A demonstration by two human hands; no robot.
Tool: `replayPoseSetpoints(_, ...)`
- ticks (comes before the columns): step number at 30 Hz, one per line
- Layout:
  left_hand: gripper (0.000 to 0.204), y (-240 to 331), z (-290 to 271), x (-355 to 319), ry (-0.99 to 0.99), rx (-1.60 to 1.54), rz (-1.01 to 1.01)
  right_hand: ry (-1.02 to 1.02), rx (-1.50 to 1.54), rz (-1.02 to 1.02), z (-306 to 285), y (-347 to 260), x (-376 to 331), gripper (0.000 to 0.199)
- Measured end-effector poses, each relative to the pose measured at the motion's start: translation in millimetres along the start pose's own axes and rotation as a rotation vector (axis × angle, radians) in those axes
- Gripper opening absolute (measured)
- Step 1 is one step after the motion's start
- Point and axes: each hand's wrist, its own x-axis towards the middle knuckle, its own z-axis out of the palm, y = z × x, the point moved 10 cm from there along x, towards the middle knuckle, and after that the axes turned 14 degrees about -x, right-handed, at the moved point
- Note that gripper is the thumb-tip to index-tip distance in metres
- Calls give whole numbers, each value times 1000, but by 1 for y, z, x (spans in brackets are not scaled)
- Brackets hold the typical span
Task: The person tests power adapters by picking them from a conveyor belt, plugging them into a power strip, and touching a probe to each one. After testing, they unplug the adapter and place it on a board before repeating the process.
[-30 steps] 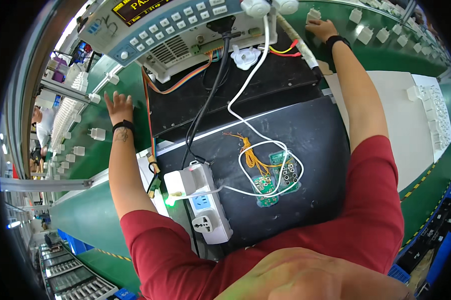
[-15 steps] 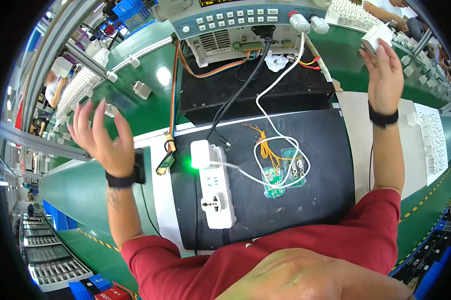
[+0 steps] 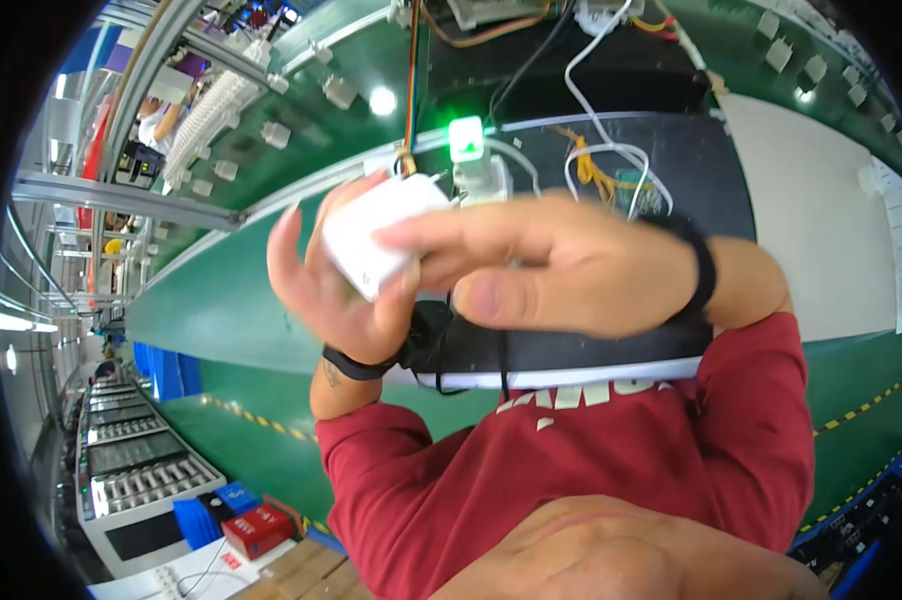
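A white plug-in power adapter (image 3: 376, 235) is between my two hands, in front of the black work surface, with its pins pointing toward the power strip. My left hand (image 3: 346, 315) cups it from the left, fingers curled round its far side. From the right, my right hand (image 3: 596, 265) grips it with its fingertips; motion blurs both hands a little. Just beyond them a second white adapter (image 3: 466, 140) glows green in a white power strip (image 3: 483, 182), partly hidden by my right hand.
A white cable (image 3: 581, 95) loops over orange wires (image 3: 593, 178) and a green circuit board (image 3: 631, 185). Loose adapters (image 3: 276, 133) lie on the green bench at left, others at far right. A metal rail (image 3: 121, 195) crosses on the left. Beige card (image 3: 801, 200) lies at right.
My right hand has brought the adapter from the far right to the middle. My left hand has come inward and closed round it. The view has shifted, and the instrument has mostly left it.
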Motion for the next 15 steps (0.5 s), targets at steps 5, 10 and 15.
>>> replayPoseSetpoints(5, 51, -57, 12, -24, -131, -282, -520, 235, -251, 103, -65, 9, 1, 35)
replayPoseSetpoints(10, 47, -75, 24, -33, -205, -263, -531, 304, -170, 138, -80, 25, -2, 35)
replayPoseSetpoints(15, 50, -77, 39, -34, -480, -85, -440, 362, -211, 176, -105, 38, -6, 32)
